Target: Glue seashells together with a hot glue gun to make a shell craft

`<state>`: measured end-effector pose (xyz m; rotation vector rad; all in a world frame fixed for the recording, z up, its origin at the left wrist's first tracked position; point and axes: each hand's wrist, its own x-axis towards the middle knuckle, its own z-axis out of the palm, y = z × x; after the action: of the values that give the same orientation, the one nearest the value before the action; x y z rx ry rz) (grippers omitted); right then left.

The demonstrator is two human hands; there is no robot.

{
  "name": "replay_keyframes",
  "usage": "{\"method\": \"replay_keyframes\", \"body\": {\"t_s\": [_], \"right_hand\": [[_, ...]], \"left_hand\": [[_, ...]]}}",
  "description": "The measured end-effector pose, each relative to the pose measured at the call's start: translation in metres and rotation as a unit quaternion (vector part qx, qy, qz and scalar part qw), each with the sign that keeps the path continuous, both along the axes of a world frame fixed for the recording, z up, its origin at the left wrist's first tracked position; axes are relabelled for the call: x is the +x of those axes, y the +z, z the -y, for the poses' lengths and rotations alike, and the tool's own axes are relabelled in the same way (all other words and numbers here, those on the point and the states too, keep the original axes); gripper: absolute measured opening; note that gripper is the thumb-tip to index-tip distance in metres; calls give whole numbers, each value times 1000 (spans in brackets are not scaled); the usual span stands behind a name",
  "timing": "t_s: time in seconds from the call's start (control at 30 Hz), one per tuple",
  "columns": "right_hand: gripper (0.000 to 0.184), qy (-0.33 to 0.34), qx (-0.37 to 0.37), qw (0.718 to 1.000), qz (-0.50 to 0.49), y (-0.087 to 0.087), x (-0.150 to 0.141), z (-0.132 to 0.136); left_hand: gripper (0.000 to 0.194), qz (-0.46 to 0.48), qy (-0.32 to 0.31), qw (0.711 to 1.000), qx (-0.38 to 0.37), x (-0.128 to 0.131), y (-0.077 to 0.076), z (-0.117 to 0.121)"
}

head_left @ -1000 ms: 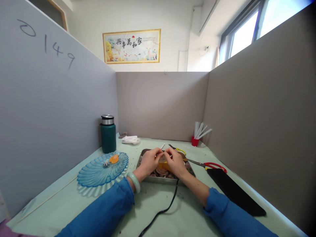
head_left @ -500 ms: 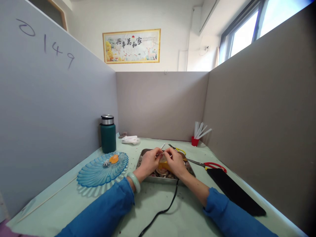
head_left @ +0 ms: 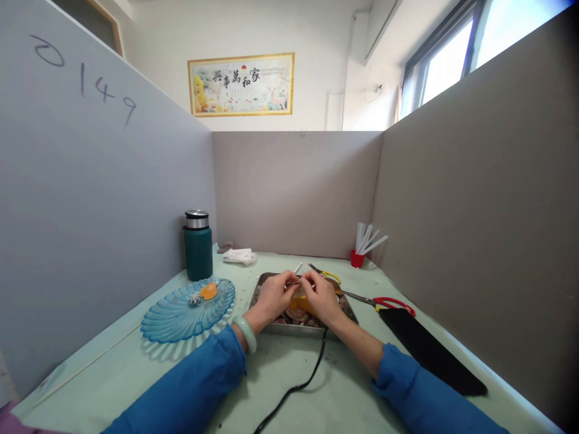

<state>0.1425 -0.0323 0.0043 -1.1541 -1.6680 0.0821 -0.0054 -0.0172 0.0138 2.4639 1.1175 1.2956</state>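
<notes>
Over a shallow metal tray (head_left: 289, 330), my left hand (head_left: 274, 295) and my right hand (head_left: 320, 296) meet fingertip to fingertip. Both are closed in a pinch. Whatever lies between the fingers is too small to make out. A pale green bangle (head_left: 245, 335) circles my left wrist. Inside the tray, partly covered by my hands, are several brownish pieces and a yellow-orange object (head_left: 301, 303). A thin white stick (head_left: 298, 267) shows just beyond my fingertips. From the tray's near edge a black cord (head_left: 302, 386) runs toward me.
Left stand a blue scalloped plate (head_left: 174, 316) bearing an orange piece (head_left: 208, 292) and a green bottle (head_left: 198, 253). Right lie red-handled scissors (head_left: 393, 304) and a black flat strip (head_left: 432, 349). Behind are yellow-handled scissors (head_left: 332, 276) and a red cup (head_left: 357, 259) of white sticks. Partitions enclose the table.
Almost nothing differs. My hands stay pinched together over the tray, with only a very slight shift of the fingers.
</notes>
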Motion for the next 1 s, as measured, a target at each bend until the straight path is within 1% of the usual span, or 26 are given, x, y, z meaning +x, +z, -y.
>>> {"method": "replay_keyframes", "body": {"t_s": [0.37, 0.73, 1.0], "right_hand": [[18, -1, -2, 1000, 4, -1, 1, -2], [18, 9, -2, 1000, 7, 0, 0, 0], [17, 1, -12, 1000, 3, 1, 0, 0]], "left_hand": [[10, 5, -9, 1000, 1, 0, 0, -1], [11, -1, 5, 1000, 1, -1, -1, -2], [13, 0, -6, 1000, 4, 0, 1, 1]]}}
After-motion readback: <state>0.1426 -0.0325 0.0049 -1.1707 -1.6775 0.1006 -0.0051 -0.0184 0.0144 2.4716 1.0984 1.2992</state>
